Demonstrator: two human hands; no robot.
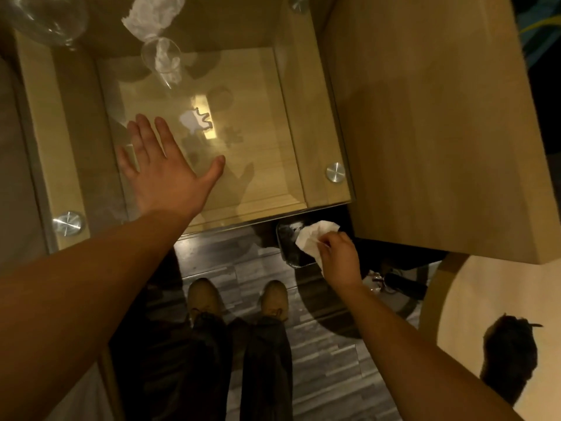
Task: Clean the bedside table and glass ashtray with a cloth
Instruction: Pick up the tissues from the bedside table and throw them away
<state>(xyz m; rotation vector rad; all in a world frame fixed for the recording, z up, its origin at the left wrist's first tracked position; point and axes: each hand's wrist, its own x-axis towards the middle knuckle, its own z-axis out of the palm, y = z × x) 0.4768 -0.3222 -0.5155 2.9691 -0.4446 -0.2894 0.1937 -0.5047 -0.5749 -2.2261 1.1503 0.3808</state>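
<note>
Ideally the left hand (164,171), spread flat, braces the counter (303,205) while the right hand (340,262) shakes its pinched cloth (312,238) low.

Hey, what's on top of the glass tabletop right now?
The left hand spreads flat over the tabletop; farther back stand a paper-stuffed glass and a clear glass. What lies beneath the palm is covered.

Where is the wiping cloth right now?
Head view: the cloth is pinched in the right hand, just below the front right corner of the glass table, over a dark container on the floor.
</note>
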